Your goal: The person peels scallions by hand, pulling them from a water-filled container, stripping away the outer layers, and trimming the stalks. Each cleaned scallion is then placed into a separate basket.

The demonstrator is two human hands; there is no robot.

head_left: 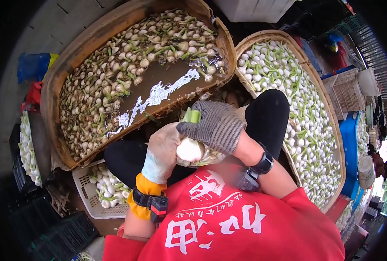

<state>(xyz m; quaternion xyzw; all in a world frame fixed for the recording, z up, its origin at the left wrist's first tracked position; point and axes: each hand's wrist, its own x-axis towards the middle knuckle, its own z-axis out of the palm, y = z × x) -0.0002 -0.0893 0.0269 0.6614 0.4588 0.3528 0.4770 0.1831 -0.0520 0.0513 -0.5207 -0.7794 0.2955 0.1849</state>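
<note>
A white garlic bulb (190, 150) with a thick cut green stalk is between my two hands, in front of my red shirt. My left hand (162, 145), in a pale stained glove with an orange cuff, is closed on the left side of the bulb. From the right, my right hand (217, 125), in a grey knitted glove, wraps over the bulb, its thumb beside the green stalk. Loose peel leaves show under the right hand. Most of the right fingertips are hidden, and whether they hold a tool cannot be seen.
A large tub (228, 48) of brownish water with unpeeled garlic stands front left. Another long tub (341, 143) full of white garlic is at right. By my left knee sits a white plastic basket (110, 212) of peeled bulbs. Dark crates (65, 235) stand at lower left.
</note>
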